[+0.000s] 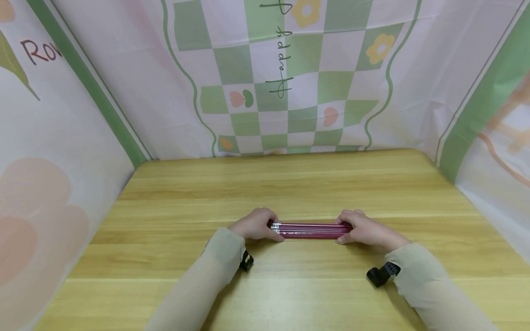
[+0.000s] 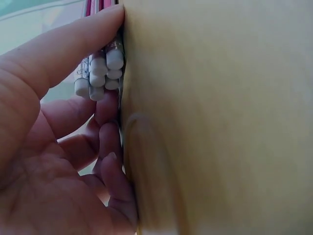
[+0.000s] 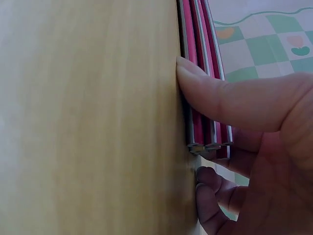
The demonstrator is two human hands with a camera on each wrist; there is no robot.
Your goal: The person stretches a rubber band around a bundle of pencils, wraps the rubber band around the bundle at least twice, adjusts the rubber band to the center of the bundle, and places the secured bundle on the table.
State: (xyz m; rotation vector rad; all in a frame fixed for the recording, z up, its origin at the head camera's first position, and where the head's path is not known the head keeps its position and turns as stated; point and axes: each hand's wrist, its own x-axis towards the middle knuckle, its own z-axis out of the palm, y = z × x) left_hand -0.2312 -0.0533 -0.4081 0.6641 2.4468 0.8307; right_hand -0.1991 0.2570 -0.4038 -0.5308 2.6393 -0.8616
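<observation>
Clearly, left grip (image 1: 257, 224) and right grip (image 1: 364, 228) pinch the pencils (image 1: 310, 231) at either end. Aligning seems likely; next needs even pressure.

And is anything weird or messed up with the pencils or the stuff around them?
Nothing looks spilled or broken. The eraser-tipped pencils are held bundled between the left hand and right hand. Only the word "Happy" on the checkered cloth looks odd: it runs sideways, upward instead of across.

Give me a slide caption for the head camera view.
Left hand and right hand grip opposite ends of bunched maroon pencils at a wood-grain table.
</observation>
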